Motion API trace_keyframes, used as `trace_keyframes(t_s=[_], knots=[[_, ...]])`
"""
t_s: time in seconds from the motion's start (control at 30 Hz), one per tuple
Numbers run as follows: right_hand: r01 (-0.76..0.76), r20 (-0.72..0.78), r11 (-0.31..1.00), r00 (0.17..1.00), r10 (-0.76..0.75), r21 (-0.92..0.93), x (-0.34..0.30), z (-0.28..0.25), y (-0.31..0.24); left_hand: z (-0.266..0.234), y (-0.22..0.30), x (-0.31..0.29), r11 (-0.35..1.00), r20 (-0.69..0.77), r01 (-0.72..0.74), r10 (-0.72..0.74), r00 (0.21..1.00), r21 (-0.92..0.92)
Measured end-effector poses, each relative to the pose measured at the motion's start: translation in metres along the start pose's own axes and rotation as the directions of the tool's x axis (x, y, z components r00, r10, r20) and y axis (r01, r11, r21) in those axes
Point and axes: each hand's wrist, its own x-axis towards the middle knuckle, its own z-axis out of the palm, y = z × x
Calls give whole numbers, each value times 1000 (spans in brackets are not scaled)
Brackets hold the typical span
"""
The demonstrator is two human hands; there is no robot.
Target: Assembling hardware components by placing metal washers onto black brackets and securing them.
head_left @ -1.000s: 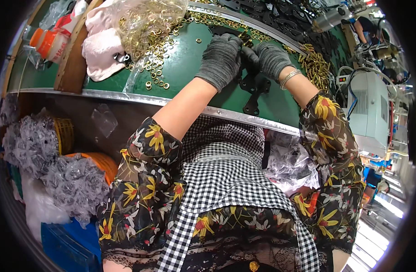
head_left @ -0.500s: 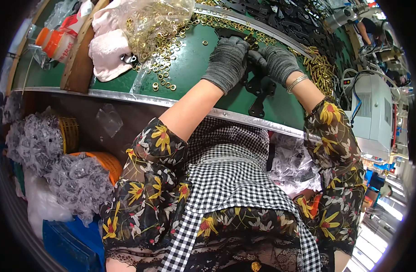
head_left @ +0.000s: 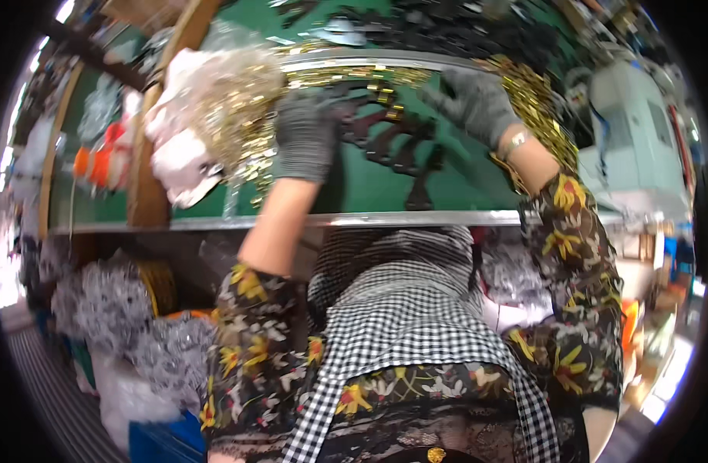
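Note:
My left hand (head_left: pixel 304 135), in a grey knit glove, is at the left end of a row of flat black metal parts (head_left: pixel 404 158) on the green table. Its fingers are smeared by motion, so any hold is unclear. Small brass pieces (head_left: pixel 385 94) rest on the upper parts of the row. Over to the right, my gloved right hand (head_left: pixel 481 108) has its thumb held apart from the fingers, and nothing shows in it. Beside it lies a pile of brass pins (head_left: pixel 535 104). Brass rings (head_left: pixel 257 147) lie left of my left hand.
A metal strip (head_left: pixel 354 58) crosses the table, with many black parts (head_left: pixel 446 35) beyond it. A pink cloth (head_left: pixel 180 158) and a wooden divider (head_left: pixel 150 166) are at left, with an orange-capped bottle (head_left: pixel 103 164) past them. A pale machine (head_left: pixel 639 135) stands right.
My hands have moved apart: the left toward the brass rings, the right away from the black parts. The row of black parts is now uncovered. The whole view has shifted.

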Motion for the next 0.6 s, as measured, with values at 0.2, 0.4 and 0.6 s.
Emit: trace_keyframes(t_s=[0.2, 0.4, 0.6], knots=[[-112, 127, 993, 985, 116, -35, -33, -14, 91, 27, -58, -12, 989, 115, 142, -136, 984, -49], [225, 184, 972, 955, -235, 72, -54, 18, 95, 8, -70, 14, 967, 454, 251, -200, 868, -54], [171, 190, 969, 972, -137, -180, -39, 35, 94, 8, -76, 33, 954, 637, 294, -193, 747, -56]])
